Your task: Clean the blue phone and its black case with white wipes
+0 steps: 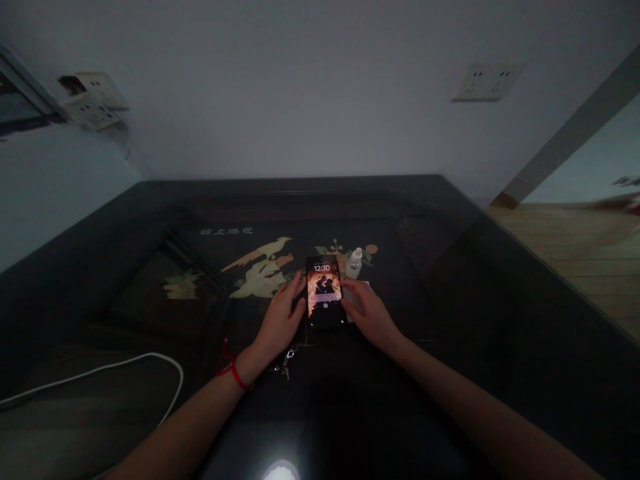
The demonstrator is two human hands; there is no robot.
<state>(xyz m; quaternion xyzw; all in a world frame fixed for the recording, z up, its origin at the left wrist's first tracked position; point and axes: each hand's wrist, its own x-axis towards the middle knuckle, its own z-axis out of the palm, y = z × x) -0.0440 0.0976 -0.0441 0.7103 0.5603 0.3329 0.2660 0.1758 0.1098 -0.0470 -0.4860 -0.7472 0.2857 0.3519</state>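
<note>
A black smartphone (325, 293) with a lit screen reading 12:30 lies face up in the middle of the dark table. My left hand (281, 313) is at its left edge, thumb and fingers set along the side. At the opposite edge my right hand (367, 310) has its thumb and fingertips against the phone, so the two hands hold it between them. Just beyond my right fingers stands a small white-capped bottle (354, 264). Something flat and white shows partly under my right hand. Below the phone, near my left wrist, lies a silver charm (287, 363).
The glossy black tabletop (450, 400) carries a bird-and-flower picture (260, 277) and reflects a lamp near the front edge. A white cable (150, 355) curves in from the left. Wall sockets (487, 82) are behind the table; a wooden floor (570, 247) lies to the right.
</note>
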